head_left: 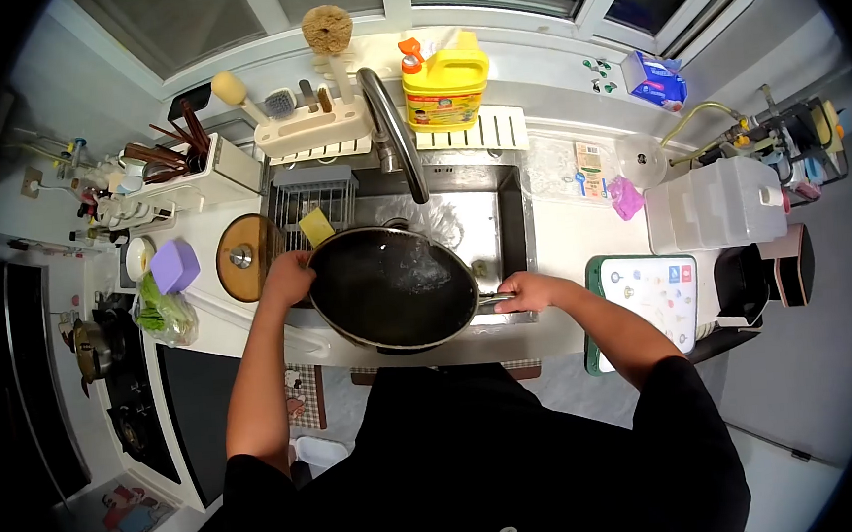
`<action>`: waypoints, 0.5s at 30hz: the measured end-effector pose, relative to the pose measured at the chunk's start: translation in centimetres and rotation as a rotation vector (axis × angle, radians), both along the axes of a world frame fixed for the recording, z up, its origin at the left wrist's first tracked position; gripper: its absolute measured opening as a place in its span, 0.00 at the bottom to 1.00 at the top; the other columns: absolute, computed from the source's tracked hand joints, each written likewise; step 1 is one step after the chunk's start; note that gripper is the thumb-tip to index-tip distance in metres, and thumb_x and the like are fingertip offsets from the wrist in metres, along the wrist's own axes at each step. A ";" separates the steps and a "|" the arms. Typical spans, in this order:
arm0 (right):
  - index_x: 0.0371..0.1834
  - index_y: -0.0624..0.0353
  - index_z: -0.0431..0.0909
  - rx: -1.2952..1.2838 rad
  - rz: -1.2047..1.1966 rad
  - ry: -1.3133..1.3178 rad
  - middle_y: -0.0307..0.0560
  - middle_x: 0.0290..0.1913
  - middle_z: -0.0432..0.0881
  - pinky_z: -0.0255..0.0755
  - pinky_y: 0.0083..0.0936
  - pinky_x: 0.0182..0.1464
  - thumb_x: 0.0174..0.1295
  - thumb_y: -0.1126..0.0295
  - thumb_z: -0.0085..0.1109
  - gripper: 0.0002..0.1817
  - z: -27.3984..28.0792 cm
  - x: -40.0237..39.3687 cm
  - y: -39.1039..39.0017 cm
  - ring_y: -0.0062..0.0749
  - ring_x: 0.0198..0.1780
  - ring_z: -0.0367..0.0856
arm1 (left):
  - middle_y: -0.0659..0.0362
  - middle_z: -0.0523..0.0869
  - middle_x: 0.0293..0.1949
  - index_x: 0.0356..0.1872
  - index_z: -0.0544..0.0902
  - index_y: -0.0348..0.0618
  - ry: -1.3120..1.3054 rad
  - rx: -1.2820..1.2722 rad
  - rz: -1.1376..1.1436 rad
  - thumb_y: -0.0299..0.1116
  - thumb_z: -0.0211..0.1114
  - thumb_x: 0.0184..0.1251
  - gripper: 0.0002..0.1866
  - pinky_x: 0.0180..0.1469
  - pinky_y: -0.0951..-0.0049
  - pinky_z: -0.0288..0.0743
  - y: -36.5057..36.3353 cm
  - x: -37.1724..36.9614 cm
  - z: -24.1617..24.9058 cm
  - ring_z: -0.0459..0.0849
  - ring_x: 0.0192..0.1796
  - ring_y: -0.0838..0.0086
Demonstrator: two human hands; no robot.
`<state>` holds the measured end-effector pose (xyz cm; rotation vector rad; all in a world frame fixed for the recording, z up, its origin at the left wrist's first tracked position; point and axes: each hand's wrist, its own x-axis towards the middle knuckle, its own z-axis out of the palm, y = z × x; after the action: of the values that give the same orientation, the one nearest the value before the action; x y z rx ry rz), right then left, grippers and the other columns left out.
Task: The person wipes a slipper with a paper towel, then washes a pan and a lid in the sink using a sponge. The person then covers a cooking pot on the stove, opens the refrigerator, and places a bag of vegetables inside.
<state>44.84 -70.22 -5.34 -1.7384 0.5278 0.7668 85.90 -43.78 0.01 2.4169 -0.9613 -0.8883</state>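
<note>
A large black frying pan (393, 288) is held over the front of the steel sink (514, 220), its inside facing up with a pale wet patch on it. My left hand (290, 278) grips the pan's left rim. On the other side, my right hand (527, 293) is closed round the pan's handle. Behind the pan rise the curved faucet (395, 135) and a grey dish rack (314, 190). A yellow sponge (316, 226) lies at the rack's front edge, close to the pan's rim.
A glass lid (240, 257) lies left of the sink. Behind it stand a brush holder (313, 128) and a yellow jug (446, 87). To the right are a white-topped board (646, 300), a pink cloth (626, 198) and clear bins (713, 204).
</note>
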 end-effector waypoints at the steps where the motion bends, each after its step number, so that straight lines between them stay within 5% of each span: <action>1: 0.32 0.59 0.79 0.021 -0.013 0.020 0.35 0.19 0.70 0.65 0.27 0.25 0.70 0.51 0.65 0.21 -0.2 0.2 0.0 0.22 0.21 0.68 | 0.42 0.90 0.40 0.46 0.89 0.36 0.005 -0.005 0.024 0.26 0.66 0.54 0.17 0.53 0.60 0.80 0.0 0.1 0.3 0.90 0.46 0.52; 9: 0.33 0.60 0.79 0.000 -0.030 0.103 0.39 0.21 0.74 0.69 0.29 0.27 0.69 0.50 0.66 0.22 -0.5 0.7 -0.9 0.27 0.22 0.72 | 0.43 0.90 0.40 0.47 0.88 0.37 0.023 -0.053 0.045 0.27 0.65 0.55 0.17 0.52 0.60 0.80 -0.9 0.4 0.1 0.90 0.45 0.52; 11: 0.36 0.59 0.80 -0.333 0.056 -0.224 0.49 0.26 0.82 0.75 0.37 0.36 0.67 0.46 0.66 0.23 -2.6 -0.8 -0.8 0.40 0.30 0.81 | 0.43 0.90 0.44 0.52 0.86 0.39 -0.103 -0.117 0.009 0.29 0.66 0.59 0.18 0.54 0.58 0.80 -1.2 -0.1 -0.7 0.88 0.49 0.49; 15: 0.44 0.52 0.82 -0.700 0.016 -0.046 0.55 0.37 0.87 0.79 0.48 0.44 0.65 0.37 0.59 0.27 3.7 -1.1 1.7 0.56 0.44 0.86 | 0.44 0.89 0.45 0.57 0.82 0.42 -0.120 -0.086 0.000 0.35 0.69 0.65 0.19 0.52 0.54 0.79 -2.7 -1.3 -3.1 0.87 0.50 0.47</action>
<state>43.70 -68.52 -1.62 -2.3963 0.8158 0.5823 84.64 -46.46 -3.08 2.4191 -1.0204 -0.6941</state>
